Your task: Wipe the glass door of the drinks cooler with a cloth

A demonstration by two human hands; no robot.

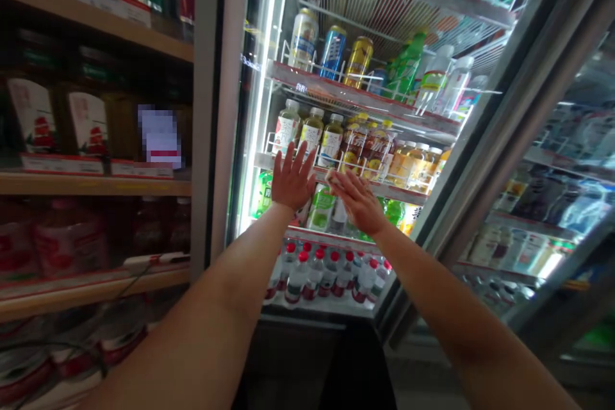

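Note:
Both my arms reach into an open drinks fridge. My left hand (292, 178) is raised flat with its fingers spread, just in front of the pale green bottles (311, 134) on the middle shelf (398, 192). My right hand (356, 200) is beside it, fingers stretched along the shelf's front edge, with a small pale thing under the fingertips that I cannot make out. Amber tea bottles (365, 144) stand right behind that hand. Green bottles (323, 206) on the shelf below are partly hidden by both hands.
The open glass fridge door (485, 160) slants across the right. Red-capped water bottles (327, 272) fill the bottom shelf, cans (332, 51) and bottles the upper one. Wooden shelves (96, 186) with packaged goods stand on the left, with a cable (144, 262) lying over one.

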